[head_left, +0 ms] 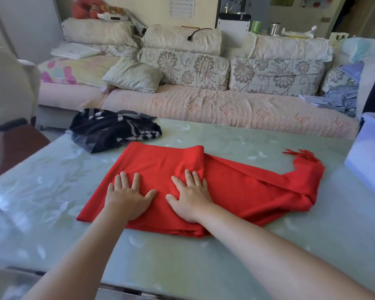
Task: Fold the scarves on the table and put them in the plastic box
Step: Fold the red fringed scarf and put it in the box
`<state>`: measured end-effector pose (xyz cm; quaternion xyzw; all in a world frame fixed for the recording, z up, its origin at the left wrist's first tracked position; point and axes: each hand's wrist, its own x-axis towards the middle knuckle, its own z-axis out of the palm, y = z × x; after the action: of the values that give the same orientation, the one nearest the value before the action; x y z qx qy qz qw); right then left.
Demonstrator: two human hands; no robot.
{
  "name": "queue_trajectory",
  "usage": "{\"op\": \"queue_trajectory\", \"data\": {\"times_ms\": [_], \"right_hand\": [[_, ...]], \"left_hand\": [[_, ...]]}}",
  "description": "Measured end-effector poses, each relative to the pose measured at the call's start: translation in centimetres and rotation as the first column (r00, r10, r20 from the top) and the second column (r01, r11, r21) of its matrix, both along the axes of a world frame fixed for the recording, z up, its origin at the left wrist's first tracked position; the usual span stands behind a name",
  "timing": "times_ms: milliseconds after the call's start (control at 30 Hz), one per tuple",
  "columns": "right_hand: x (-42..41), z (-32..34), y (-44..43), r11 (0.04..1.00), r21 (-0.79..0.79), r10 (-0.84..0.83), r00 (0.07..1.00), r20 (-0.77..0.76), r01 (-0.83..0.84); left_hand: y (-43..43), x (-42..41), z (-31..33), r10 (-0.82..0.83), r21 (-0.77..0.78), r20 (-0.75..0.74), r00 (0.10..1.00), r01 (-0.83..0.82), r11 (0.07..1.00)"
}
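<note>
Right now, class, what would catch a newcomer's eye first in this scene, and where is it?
The bright red scarf, partly folded, lies mid-table with its fringed end trailing right. The left hand and right hand press flat on its folded part. A crumpled black-and-white scarf sits at the table's far left, and a plastic box at the right edge.

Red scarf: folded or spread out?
Partly folded. The red scarf is doubled over under the left hand and right hand, both flat; its fringed end trails unfolded to the right.
</note>
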<state>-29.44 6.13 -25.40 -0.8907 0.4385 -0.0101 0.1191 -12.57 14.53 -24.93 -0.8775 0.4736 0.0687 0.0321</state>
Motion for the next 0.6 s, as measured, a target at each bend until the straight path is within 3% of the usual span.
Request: {"op": "queue_trajectory", "data": {"times_ms": [167, 300, 400, 500, 600], "right_hand": [[3.3, -0.1, 0.3, 0.999, 0.013, 0.034, 0.999, 0.000, -0.034], [2.7, 0.3, -0.2, 0.994, 0.079, 0.069, 0.995, 0.068, -0.074], [0.4, 0.7, -0.9, 0.996, 0.032, 0.072, 0.983, 0.168, -0.078], [-3.5, 0.4, -1.7, 1.000, 0.009, 0.014, 0.995, 0.098, -0.015], [-7.9, 0.3, -2.5, 0.998, 0.051, 0.019, 0.995, 0.102, -0.024]], "left_hand": [[0.3, 3.0, 0.7, 0.039, 0.025, 0.040, 0.998, -0.040, 0.999], [-1.1, 1.3, 1.1, -0.091, -0.172, -0.058, 0.994, 0.080, 0.982], [-2.6, -1.7, 1.1, -0.231, -0.285, -0.105, 0.967, 0.194, 0.939], [-3.3, -4.7, -0.1, -0.347, -0.208, -0.085, 0.934, 0.324, 0.923], [-4.0, -6.5, -0.2, -0.330, -0.140, -0.054, 0.942, 0.320, 0.937]]}}
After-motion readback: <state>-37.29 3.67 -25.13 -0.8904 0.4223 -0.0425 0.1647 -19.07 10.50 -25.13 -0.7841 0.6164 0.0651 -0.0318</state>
